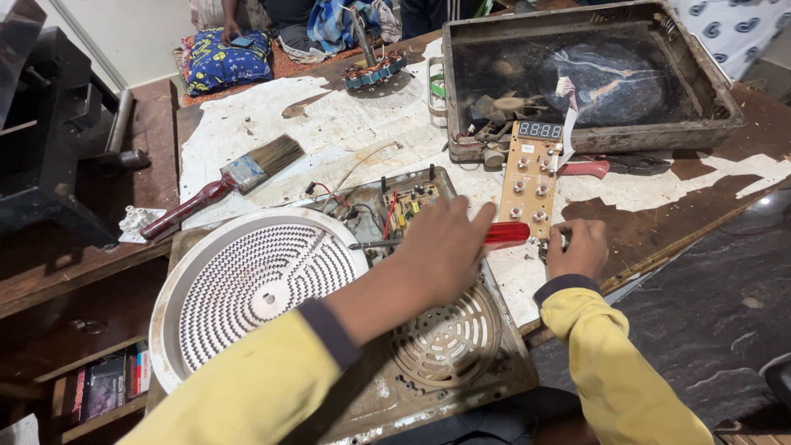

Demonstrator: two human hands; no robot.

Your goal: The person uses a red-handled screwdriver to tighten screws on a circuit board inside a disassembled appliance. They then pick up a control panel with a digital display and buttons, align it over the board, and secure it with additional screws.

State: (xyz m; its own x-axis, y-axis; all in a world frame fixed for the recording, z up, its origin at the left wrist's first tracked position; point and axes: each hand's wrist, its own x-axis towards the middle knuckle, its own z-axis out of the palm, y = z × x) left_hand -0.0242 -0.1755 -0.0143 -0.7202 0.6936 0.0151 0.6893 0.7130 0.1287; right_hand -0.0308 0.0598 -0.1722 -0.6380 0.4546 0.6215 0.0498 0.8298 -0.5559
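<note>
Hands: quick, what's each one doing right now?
Left hand: closed on a red-handled screwdriver.
Right hand: fingers curled at the control board; grip cannot be told.

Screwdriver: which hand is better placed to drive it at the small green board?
Probably the left hand: it already grips the red-handled screwdriver, whose tip lies by the green board. The right hand rests on the table edge below the tan button board, farther off.

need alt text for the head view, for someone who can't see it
The left hand holds a red-handled screwdriver over an opened cooktop with a white coil. The right hand rests by a tan control board. A paintbrush lies on the bench.
</note>
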